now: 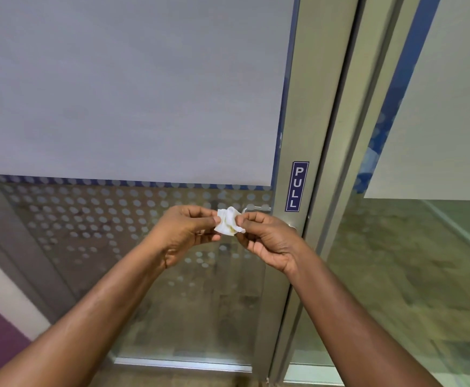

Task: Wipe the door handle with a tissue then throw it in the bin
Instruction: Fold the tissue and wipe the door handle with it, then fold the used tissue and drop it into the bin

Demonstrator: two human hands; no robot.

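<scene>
— Bare forearms come in from the near edge, one from the left, one from the right. What are the hands doing?

— Both meet in front of the glass door. The left hand (184,230) and the right hand (267,241) each pinch the small crumpled white tissue (228,222) between thumb and fingertips, the other fingers curled in. The tissue hangs between them, touching nothing else.

— Which way does it run?

— It is a wad, a little taller than wide, with its long axis roughly upright; a yellowish stain shows on its lower part.

— And the handle?

— The silver metal lever door handle (257,209) lies just beyond and right of the tissue. Its long axis is level, its free end pointing left and its root at the grey metal door frame (306,129). It seems to sit behind the glass, and the right hand covers the frame just below it.

— What else stands around?

— A narrow blue sign reading PULL (296,186) is fixed upright on the frame, above and right of the handle. The glass door panel (144,224) carries rows of frosted dots under a wide frosted band. To the far right is another glass panel (423,261) with brown flooring seen through it.
</scene>
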